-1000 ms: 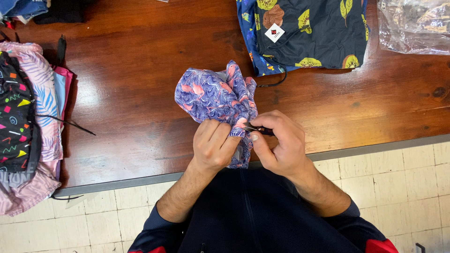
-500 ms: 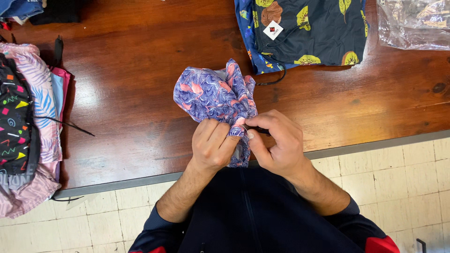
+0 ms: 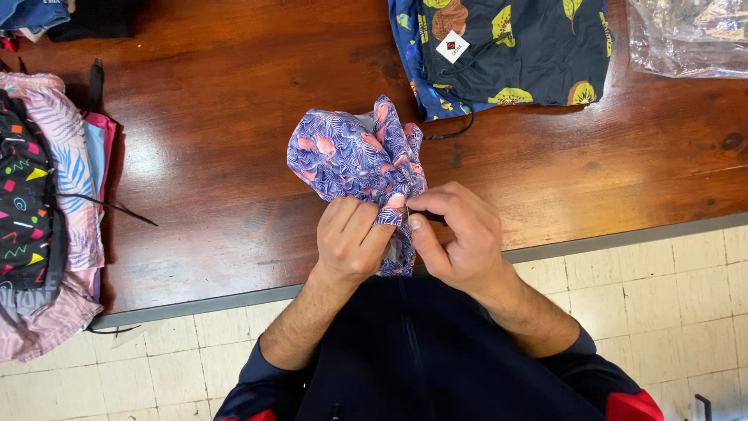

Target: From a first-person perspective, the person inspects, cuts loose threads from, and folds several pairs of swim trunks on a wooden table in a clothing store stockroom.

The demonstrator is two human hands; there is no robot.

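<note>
A crumpled purple garment printed with pink birds and pale leaves sits at the near edge of a dark wooden table, its lower part hanging over the edge toward the person. The left hand is curled closed around the bunched cloth at its near end, fingers folded over the fabric. The right hand is just beside it, touching the same bunch; thumb and forefinger are pressed together, pinching a small spot of the cloth, with a thin dark item between them that is too small to make out.

Far and to the right lies a navy garment printed with green and brown fruit slices, blue along its left edge, with a dark cord trailing from its near edge onto the wood. A small white square tag with a red mark, turned like a diamond, rests on it near its far left part. At the far right corner is a clear plastic bag, crinkled, with something patterned inside.

On the left edge of the table a pile of clothes is stacked: a black piece with bright geometric shapes on top, pink and pale blue leaf prints under it. Beyond the near edge of the table is a cream tiled floor.
</note>
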